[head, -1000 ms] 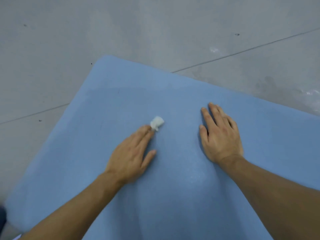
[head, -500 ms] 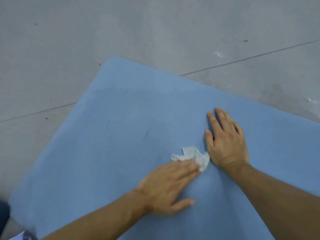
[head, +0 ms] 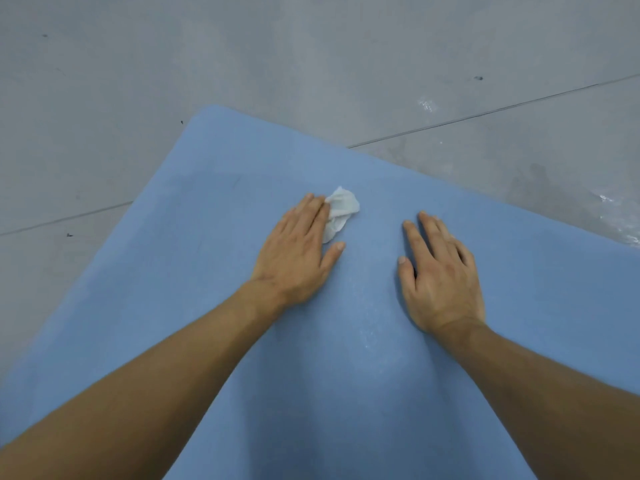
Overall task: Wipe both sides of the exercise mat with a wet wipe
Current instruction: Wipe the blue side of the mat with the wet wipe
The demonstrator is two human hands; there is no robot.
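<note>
- Change noted: the wet wipe point(head: 341, 209) and the left hand point(head: 298, 258) have travelled away from the person. Half a second ago they were beside the right thumb; they now sit further up the mat. The right hand point(head: 440, 278) has kept its place.
- Wet wipe: crumpled and white, lying on the upper face of the blue exercise mat point(head: 207, 271). It is part trapped under the left fingertips and part showing beyond them.
- Left hand: fingers straight and close together, palm down, pressing the wipe onto the mat rather than pinching it. Judged to suit a sliding stroke.
- Right hand: flat on the mat with fingers slightly spread, holding nothing, well apart from the wipe. Judged to be steadying the mat against the push.
- Mat: lies flat on the grey floor point(head: 242, 57), with one rounded corner at the far left.
- Room: open mat remains between the wipe and the far edge, and a wide stretch runs to the left edge. Nothing stands on the mat to obstruct a stroke.
- Progress, as a judgement: upper face in hand; underside not yet reached.
</note>
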